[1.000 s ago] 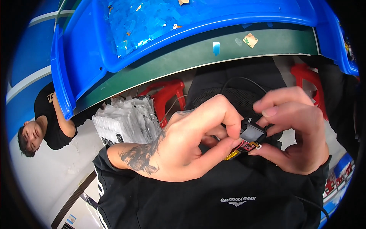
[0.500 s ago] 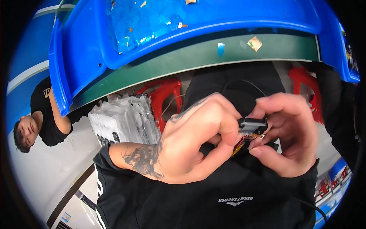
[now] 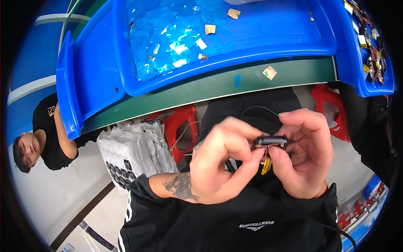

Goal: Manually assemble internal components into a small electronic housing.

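Note:
A small black plastic casing [image 3: 272, 140] is held between my two hands, above my lap. My left hand [image 3: 224, 157] pinches its left end between thumb and fingers. On the other end, my right hand [image 3: 308, 153] grips it with the thumb below and the fingers curled behind. Thin red wire [image 3: 265, 153] and a yellow-wrapped piece [image 3: 266, 166] hang under the casing. Its inside is mostly hidden by my fingers.
Beyond my hands, a blue tray [image 3: 231, 59] holds blue film scraps on a green table [image 3: 201, 91]. Small parts fill another blue tray [image 3: 375, 90] at right. Bagged packs [image 3: 136, 153] stand at left near a red stool [image 3: 178, 126] and a person [image 3: 54, 130].
The casing has tilted so its long black edge faces up. My right thumb has moved in against it. Both hands have shifted slightly, and the trays sit lower in view.

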